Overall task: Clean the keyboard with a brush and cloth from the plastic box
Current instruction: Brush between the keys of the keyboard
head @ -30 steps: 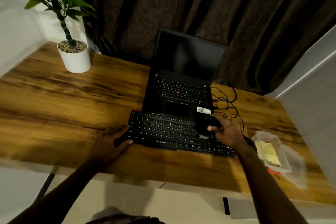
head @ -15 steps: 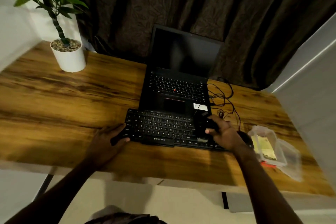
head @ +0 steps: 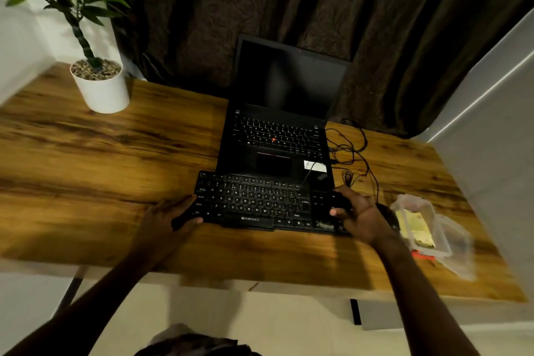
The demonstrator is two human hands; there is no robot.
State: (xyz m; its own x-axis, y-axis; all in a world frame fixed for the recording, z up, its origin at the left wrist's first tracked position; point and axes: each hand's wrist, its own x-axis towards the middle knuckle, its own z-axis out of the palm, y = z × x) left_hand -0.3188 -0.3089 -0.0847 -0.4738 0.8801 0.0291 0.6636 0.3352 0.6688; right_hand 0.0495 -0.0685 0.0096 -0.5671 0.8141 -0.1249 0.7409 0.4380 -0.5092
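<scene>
Keyboard (head: 254, 202) is lying on the bench (head: 86, 170), keys up and close to the front edge. Its far edge is running right along the front lip of the open laptop (head: 274, 139); too dark to say whether they're touching or overlapping.

Your left hand (head: 170, 218) is grasping the keyboard's left end, with the thumb lying along the left edge and the other fingers curling round the near-left corner.

Your right hand (head: 361, 217) is sitting at the right end, palm turned left. One finger is reaching to the far edge and the thumb is hovering over the near keys. The fingers are curling, but the patch between them is reading solid black. I cannot tell whether you're clamping the keyboard itself, something dark on it, or nothing.

A dark rounded object (head: 388, 215) is sitting just beside that hand, toward the plastic box (head: 433, 221); possibly a mouse.

The plastic box is sitting at your right near the bench's front edge, close to the keyboard's right end. It's clear, and a yellowish item (head: 416, 230) is lying inside. A red-orange piece (head: 422, 255) is showing at its near edge.

Thin cables (head: 354, 150) are tangling on the bench right of the laptop. A potted plant (head: 99, 87) is standing at the far left corner, and a dark curtain (head: 289, 3) is hanging behind.
</scene>
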